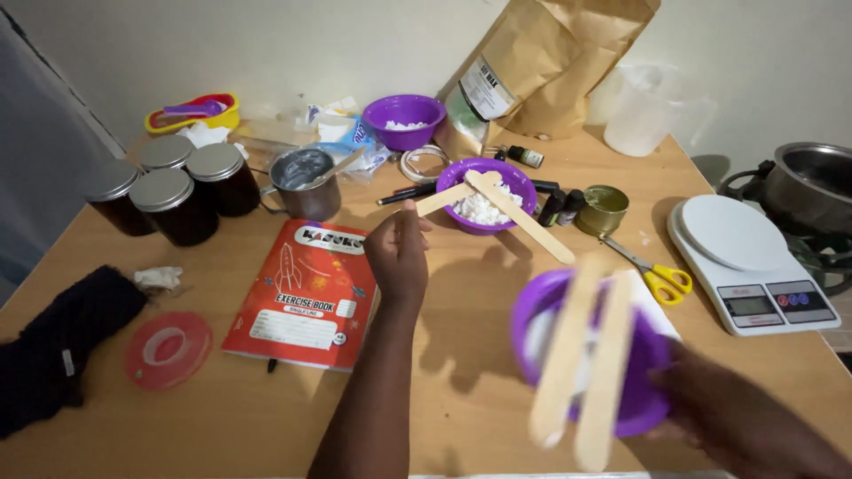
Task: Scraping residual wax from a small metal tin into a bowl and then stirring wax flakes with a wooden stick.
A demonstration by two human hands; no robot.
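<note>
Reaching out over the table (461, 293), the left hand (397, 253) is closed around the end of a wooden stick (445, 197), whose far end rests on the rim of a purple bowl (515, 182) holding white chunks. A second, longer stick (521, 217) lies across that bowl and juts toward the scissors (652, 273). Low at the right, the right hand (723, 412) holds up another purple bowl (639, 390), blurred, with two sticks (581, 364) lying across its rim; how the fingers wrap it, I cannot tell. Just left of the left hand lies a red book (302, 297). Beyond it, a metal cup (304, 182) and four dark jars (173, 191). A white scale (750, 262) sits at the right.
</note>
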